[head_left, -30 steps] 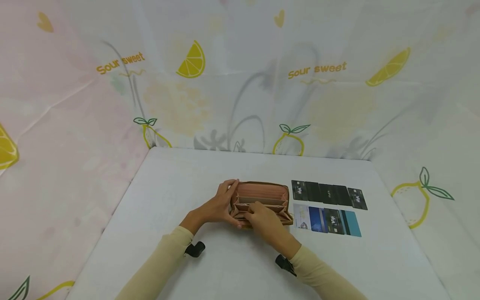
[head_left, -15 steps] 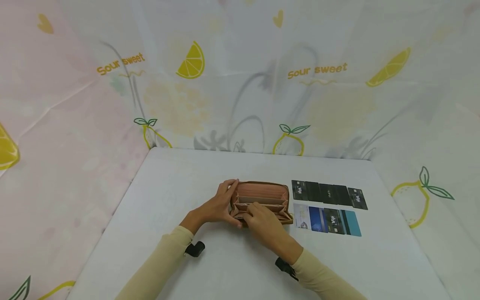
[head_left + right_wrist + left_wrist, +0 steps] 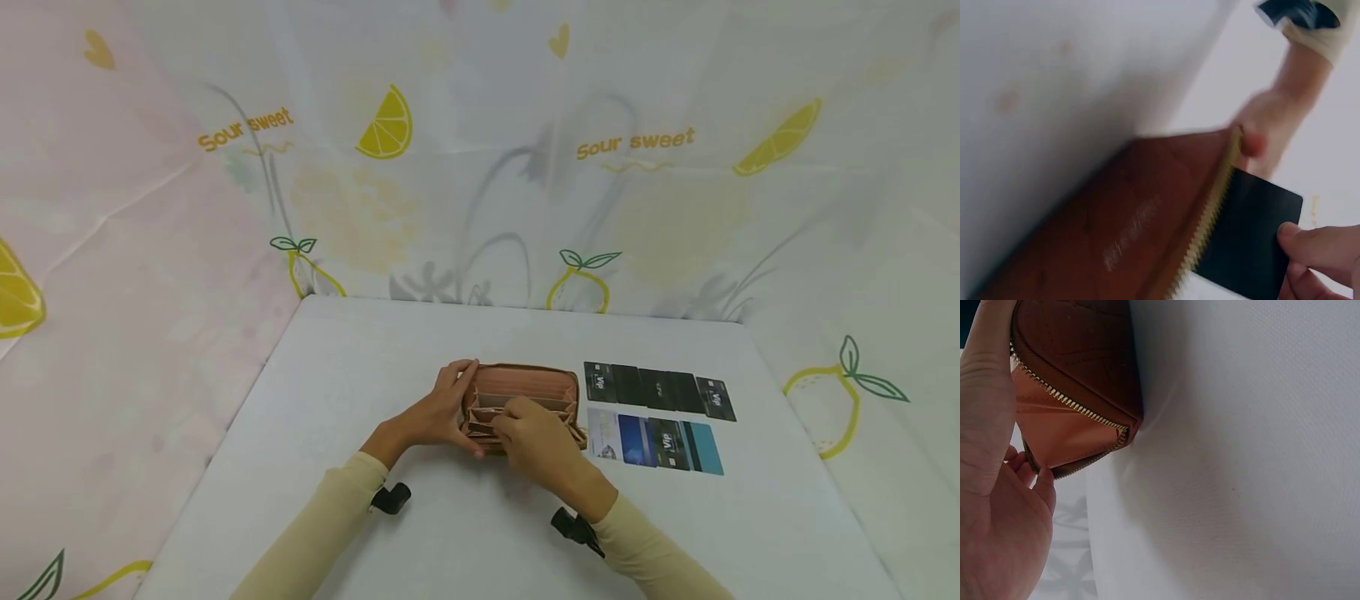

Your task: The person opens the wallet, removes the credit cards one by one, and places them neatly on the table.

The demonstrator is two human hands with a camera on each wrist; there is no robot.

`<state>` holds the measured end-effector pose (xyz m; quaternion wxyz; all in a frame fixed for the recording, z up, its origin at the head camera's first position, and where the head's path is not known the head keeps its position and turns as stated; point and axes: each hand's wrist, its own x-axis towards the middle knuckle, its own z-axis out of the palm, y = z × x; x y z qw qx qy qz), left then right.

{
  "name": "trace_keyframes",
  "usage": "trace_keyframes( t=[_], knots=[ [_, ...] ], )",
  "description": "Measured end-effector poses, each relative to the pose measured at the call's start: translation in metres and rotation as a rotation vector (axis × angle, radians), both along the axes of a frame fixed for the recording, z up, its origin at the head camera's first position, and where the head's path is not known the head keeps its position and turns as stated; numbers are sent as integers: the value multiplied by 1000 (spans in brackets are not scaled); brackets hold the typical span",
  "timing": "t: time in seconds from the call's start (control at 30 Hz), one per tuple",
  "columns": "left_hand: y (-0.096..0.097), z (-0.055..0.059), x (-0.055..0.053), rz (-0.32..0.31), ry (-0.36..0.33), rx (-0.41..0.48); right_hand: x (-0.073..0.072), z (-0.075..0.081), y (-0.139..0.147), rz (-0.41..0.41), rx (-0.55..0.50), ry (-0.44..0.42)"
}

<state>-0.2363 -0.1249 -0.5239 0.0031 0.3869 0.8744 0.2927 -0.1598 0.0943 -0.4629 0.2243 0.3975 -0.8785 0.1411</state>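
A brown zip wallet (image 3: 527, 380) stands open on the table, its inner pockets spread. My left hand (image 3: 435, 417) grips its left end; in the left wrist view, thumb and fingers of the left hand (image 3: 1016, 525) hold the zipped edge by the pink-tan gusset (image 3: 1066, 434). Over the front pockets is my right hand (image 3: 542, 442). In the right wrist view it pinches a black card (image 3: 1254, 228) by its outer edge between thumb (image 3: 1322, 247) and fingers. The card's lower part is hidden behind the wallet's gold zipper (image 3: 1200, 234).
Right of the wallet lies a row of several black cards (image 3: 652, 387). In front of that row lie a white card (image 3: 602, 423), a blue card (image 3: 634, 437), a black VIP card (image 3: 667, 442) and a teal card (image 3: 703, 446). A lemon-print cloth (image 3: 480, 167) hangs behind the white table (image 3: 360, 333).
My right hand has shifted slightly up and to the right over the wallet's pockets. My left hand keeps its grip on the left end, and the laid-out cards have not moved.
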Motion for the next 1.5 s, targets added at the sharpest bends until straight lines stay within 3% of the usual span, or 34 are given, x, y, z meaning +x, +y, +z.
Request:
trace_keyframes(
  t=[0.13,0.37,0.7,0.93,1.23,1.5],
  knots=[
    [0,0,0,10,-5,-9,-1,9,8,-4,-89,-29],
    [1,0,-2,-1,6,-6,-6,11,29,-8,-214,-57],
    [2,-3,-4,6,-33,-17,-13,13,87,-126,-435,-102],
    [3,-5,-3,12,-42,-21,-12,7,142,-250,-492,-141],
    [0,0,0,26,-32,-21,-2,2,226,-613,-438,-386],
    [1,-2,-1,7,-26,-14,13,-22,274,-796,-500,-696]
  ],
)
